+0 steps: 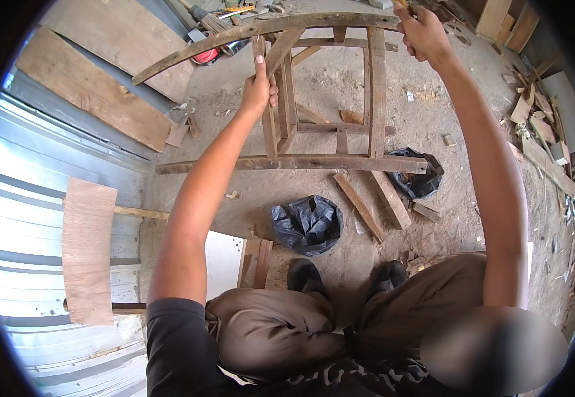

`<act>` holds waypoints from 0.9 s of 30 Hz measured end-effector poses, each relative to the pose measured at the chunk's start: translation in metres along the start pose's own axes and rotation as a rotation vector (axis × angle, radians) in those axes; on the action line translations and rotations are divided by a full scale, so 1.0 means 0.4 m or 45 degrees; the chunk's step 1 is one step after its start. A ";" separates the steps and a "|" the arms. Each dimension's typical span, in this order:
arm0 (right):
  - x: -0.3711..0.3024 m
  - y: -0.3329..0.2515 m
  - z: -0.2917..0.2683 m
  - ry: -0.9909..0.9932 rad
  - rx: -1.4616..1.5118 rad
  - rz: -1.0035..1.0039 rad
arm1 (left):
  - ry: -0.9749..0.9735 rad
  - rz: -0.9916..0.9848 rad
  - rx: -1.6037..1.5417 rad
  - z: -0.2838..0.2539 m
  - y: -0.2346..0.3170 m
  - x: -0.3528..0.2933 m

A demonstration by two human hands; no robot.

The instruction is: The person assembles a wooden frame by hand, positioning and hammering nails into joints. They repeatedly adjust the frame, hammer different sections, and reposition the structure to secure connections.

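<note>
1. Left hand (259, 86) closed around an upright slat of the wooden chair frame (330, 99), thumb up.
2. Right hand (423, 33) clenched on the frame's curved top rail (247, 32), at its right end.
3. Frame stands on the dirt floor (433, 132), ahead of the knees.
4. Two black plastic bags (308, 223) (414, 173) on the floor, crumpled; contents hidden.
5. Loose wood offcuts (373, 202) between the bags.
</note>
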State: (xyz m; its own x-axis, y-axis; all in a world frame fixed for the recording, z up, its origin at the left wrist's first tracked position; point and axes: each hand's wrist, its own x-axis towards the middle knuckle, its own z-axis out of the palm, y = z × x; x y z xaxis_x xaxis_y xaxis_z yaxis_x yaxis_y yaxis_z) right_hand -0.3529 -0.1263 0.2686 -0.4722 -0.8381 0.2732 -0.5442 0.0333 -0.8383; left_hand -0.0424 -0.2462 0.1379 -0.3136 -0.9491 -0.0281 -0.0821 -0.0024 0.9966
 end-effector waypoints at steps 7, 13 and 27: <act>0.024 0.007 0.059 0.400 0.203 -0.138 | 0.030 -0.024 0.038 -0.008 0.004 -0.004; 0.091 0.066 0.119 0.603 -0.216 -0.693 | 0.059 0.019 0.072 0.010 -0.014 0.013; 0.183 0.182 0.174 0.637 -0.627 -1.103 | 0.155 -0.005 0.158 0.025 -0.039 0.024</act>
State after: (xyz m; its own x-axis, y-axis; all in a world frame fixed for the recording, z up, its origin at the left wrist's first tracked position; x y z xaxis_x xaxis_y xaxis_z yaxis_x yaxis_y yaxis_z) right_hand -0.3789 -0.2231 0.1947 0.0347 -0.3723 0.9275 -0.9882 -0.1510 -0.0237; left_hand -0.0536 -0.2522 0.1214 -0.1965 -0.9804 -0.0145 -0.2013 0.0258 0.9792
